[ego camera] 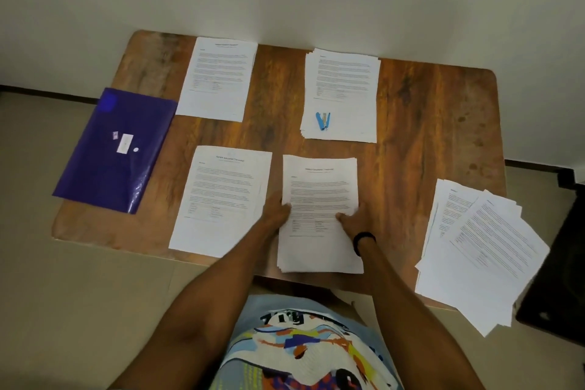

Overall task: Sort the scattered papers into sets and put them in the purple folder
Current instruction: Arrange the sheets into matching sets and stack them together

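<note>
1. Fingers of the left hand and right hand pinch the side edges of the held stack, thumbs on top; whatever curls underneath is hidden.
2. That stack rests on the table just nearer the person than the blue stapler.
3. The step looks like squaring this set: it calls for tapping the sheets until every edge lines up, with both grips level so that no page slides out.
4. Well left of the stapler lies the purple folder, flat and closed, one corner hanging past the table edge; it is glossy, with small white labels on its cover.
5. Right of the stapler and nearer the person, the loose papers lie fanned and overlapping, so sorting seems unfinished
</note>
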Demonstrator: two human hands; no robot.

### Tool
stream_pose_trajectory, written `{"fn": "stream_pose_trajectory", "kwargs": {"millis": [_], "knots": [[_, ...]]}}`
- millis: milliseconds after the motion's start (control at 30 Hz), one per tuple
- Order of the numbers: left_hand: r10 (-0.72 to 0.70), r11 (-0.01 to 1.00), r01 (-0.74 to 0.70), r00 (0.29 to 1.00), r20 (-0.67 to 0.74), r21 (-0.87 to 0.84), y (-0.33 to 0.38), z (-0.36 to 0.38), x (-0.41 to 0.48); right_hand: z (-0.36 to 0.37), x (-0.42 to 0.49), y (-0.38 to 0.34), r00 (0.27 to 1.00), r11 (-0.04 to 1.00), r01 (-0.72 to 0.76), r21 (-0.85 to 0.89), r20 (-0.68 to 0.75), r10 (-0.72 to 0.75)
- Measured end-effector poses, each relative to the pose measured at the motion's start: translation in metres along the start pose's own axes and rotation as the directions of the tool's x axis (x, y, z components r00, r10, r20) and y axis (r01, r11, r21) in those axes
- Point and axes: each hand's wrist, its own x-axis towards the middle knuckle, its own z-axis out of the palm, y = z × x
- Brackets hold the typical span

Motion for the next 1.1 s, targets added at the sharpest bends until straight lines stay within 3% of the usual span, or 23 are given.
{"fn": "stream_pose_trajectory", "kwargs": {"millis": [200,333,467,533,600,667,733,867,1000,1100], "knots": [[0.073,0.982,-0.081,0.996,0.055,0.169,-0.003,0.001,0.010,-0.004,0.008,0.016,0.967,1.000,-0.026,-0.006,-0.254,0.024],[0.141,0.933,-0.081,0.979,-0.150,0.350,-0.005,-0.016,0.010,-0.013,0.006,0.015,0.942,0.988,-0.047,-0.144,-0.336,-0.004],[0.163,0.815,0.075,0.922,-0.352,0.574,-0.026,-0.056,0.014,0.018,0.001,0.001,0.898,0.917,-0.031,-0.398,-0.414,-0.149],[0.059,0.736,0.201,0.932,-0.357,0.646,-0.042,-0.078,0.014,0.049,-0.007,-0.019,0.908,0.883,0.056,-0.467,-0.344,-0.240],[-0.081,0.724,0.287,0.939,-0.335,0.627,-0.058,-0.092,0.014,0.086,-0.019,-0.040,0.954,0.873,0.170,-0.457,-0.147,-0.263],[-0.135,0.729,0.284,0.952,-0.276,0.623,-0.070,-0.100,0.011,0.125,-0.028,-0.051,0.970,0.869,0.235,-0.435,0.053,-0.236],[-0.111,0.722,0.246,0.964,-0.243,0.646,-0.076,-0.105,0.010,0.157,-0.038,-0.060,0.975,0.891,0.214,-0.400,0.149,-0.167],[-0.069,0.719,0.219,0.967,-0.245,0.660,-0.080,-0.113,0.012,0.201,-0.046,-0.075,0.977,0.964,0.136,-0.229,0.191,-0.092],[-0.048,0.712,0.194,0.972,-0.229,0.675,-0.082,-0.118,0.011,0.226,-0.050,-0.085,0.991,0.995,0.001,-0.098,0.130,0.012],[-0.066,0.730,0.176,0.980,-0.188,0.661,-0.080,-0.126,0.013,0.236,-0.047,-0.087,0.994,0.985,-0.026,-0.173,0.100,0.044]]}}
